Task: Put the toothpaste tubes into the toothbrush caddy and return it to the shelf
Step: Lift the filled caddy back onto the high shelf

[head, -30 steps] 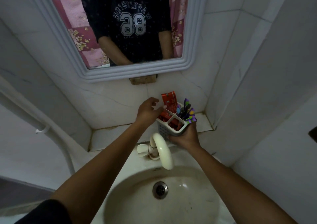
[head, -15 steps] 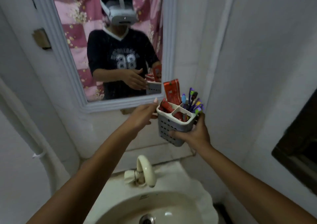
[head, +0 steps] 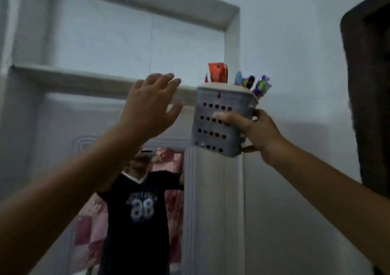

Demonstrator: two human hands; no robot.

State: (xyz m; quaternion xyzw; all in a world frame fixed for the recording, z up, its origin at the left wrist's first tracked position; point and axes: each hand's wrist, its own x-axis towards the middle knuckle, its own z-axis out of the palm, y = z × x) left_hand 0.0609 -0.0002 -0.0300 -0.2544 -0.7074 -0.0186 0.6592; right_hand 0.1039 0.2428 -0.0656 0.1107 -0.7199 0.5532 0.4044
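My right hand grips a grey perforated toothbrush caddy from its right side and holds it up in the air, upright. A red toothpaste tube sticks out of its top, and several coloured toothbrushes stand in its right part. My left hand is raised just left of the caddy, empty, with fingers spread, not touching it. The shelf is a white ledge in a wall recess behind and slightly above the hands. The caddy's rim is about level with the shelf edge.
A mirror with a white ribbed frame hangs below the shelf and reflects a person in a dark shirt. A dark wooden frame stands at the far right. White wall fills the area behind the caddy.
Both hands rose from sink level to shelf height, carrying the caddy up. The view tilted up, so the sink and tap left the frame. My left hand moved off the caddy's rim.
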